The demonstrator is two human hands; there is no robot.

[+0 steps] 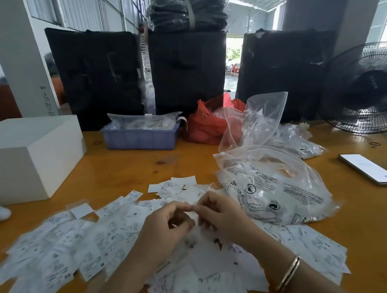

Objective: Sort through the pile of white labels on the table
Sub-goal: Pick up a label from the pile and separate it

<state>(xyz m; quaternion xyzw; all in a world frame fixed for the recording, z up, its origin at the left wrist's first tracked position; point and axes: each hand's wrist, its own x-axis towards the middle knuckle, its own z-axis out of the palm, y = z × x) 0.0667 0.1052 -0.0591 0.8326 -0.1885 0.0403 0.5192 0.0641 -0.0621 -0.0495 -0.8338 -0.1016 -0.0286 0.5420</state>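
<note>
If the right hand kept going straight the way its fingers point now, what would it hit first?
The right hand points left toward the left hand, and their fingertips already nearly meet over the pile of white labels. It would likely meet the left hand's fingers first, though depth is unclear.

We hold both hands together just above the middle of the table, fingertips meeting. Our left hand comes in from seven o'clock, fingers curled inward, thumb and forefinger pinched toward two o'clock. Our right hand comes in from five o'clock, fingers curled, its pinch pointing toward ten o'clock. What they pinch is too blurred to tell. Both forearms are bare.
</note>
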